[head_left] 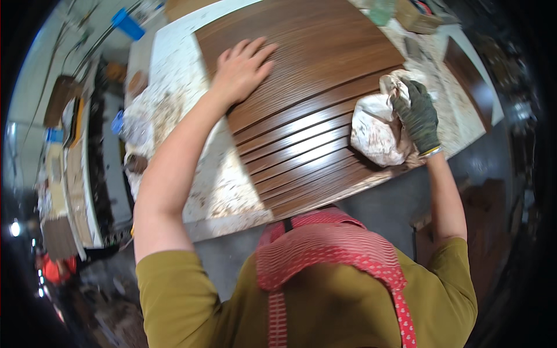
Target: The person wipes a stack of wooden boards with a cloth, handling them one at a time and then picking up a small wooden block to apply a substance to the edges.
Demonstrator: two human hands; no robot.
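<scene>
A dark brown wooden panel (296, 64) with several long grooves across its nearer half lies on a stained white work table (229, 185). My bare left hand (243, 66) rests flat on the panel's smooth left part, fingers spread. On the right, my right hand (416, 113), in a dark work glove, grips a bunched white rag (377, 130) with reddish-brown stains. The rag lies over the grooved right end of the panel. Part of the gloved fingers is hidden in the cloth.
A clear plastic bottle with a blue cap (132, 126) lies at the table's left side. Farther back stands a blue cup (127, 24). A cardboard box (418, 16) sits at the far right, near another brown panel (467, 81). A person in orange-red (58, 268) is at far left.
</scene>
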